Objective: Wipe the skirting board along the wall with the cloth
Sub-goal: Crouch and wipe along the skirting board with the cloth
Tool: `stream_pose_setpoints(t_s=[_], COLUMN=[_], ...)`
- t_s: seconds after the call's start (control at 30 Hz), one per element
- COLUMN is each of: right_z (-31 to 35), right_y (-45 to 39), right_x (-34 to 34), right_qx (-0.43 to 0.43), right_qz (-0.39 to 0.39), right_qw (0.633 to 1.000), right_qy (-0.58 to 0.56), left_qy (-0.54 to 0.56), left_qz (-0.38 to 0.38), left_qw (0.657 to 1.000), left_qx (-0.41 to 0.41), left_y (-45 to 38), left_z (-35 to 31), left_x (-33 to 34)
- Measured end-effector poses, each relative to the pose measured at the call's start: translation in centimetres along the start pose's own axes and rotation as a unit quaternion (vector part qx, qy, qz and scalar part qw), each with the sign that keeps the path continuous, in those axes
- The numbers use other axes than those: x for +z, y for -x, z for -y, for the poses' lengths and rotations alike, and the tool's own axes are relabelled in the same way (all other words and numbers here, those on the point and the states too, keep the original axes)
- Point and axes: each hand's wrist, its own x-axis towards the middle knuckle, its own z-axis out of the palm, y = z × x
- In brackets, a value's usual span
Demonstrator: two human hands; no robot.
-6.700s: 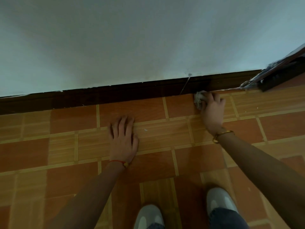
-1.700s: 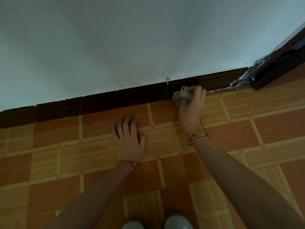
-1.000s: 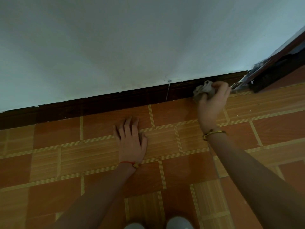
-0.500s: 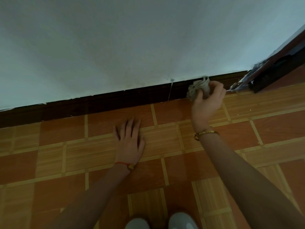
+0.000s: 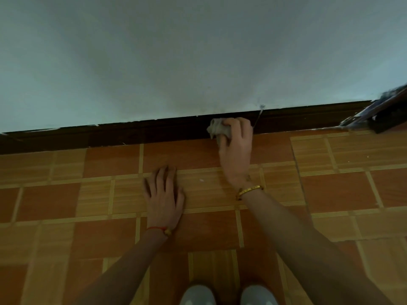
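Observation:
A dark brown skirting board (image 5: 136,134) runs along the foot of a pale wall (image 5: 176,58), rising toward the right. My right hand (image 5: 236,150) is shut on a crumpled grey cloth (image 5: 217,128) and presses it against the skirting board, just left of a thin nail or wire (image 5: 258,115) sticking out of the wall. My left hand (image 5: 164,195) lies flat on the tiled floor (image 5: 330,190), fingers spread, holding nothing, well short of the board.
A dark door frame or threshold piece (image 5: 383,115) meets the skirting at the far right. My two light shoes (image 5: 229,294) show at the bottom edge. A small white speck (image 5: 200,179) lies on the floor between my hands.
My right hand has slid the cloth leftward along the skirting board, from right of the nail to its left. The left hand has stayed planted on the floor.

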Motion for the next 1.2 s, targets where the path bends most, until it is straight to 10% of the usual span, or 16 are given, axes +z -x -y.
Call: stream_pose_setpoints(t_s=[0.23, 0.6, 1.0, 1.2], right_z=[-4.6, 2.1, -1.0, 1.4], right_y=[-2.2, 0.6, -1.2, 0.0], right_x=[-4.6, 2.7, -1.5, 1.0], right_qx=[0.198, -0.041, 0.160, 0.133], right_qz=[-0.161, 0.071, -0.180, -0.109], right_qw=[0.967, 0.997, 0.968, 0.979], right_qy=[0.011, -0.015, -0.067, -0.105], left_qy=[0.001, 0.005, 0.011, 0.010], left_qz=[-0.007, -0.022, -0.016, -0.019], left_qw=[1.000, 1.000, 1.000, 1.000], left_qx=[0.001, 0.002, 0.007, 0.005], left_y=[0.2, 0.2, 0.2, 0.2], left_z=[0.1, 0.2, 0.3, 0.2], left_x=[-0.2, -0.2, -0.4, -0.4])
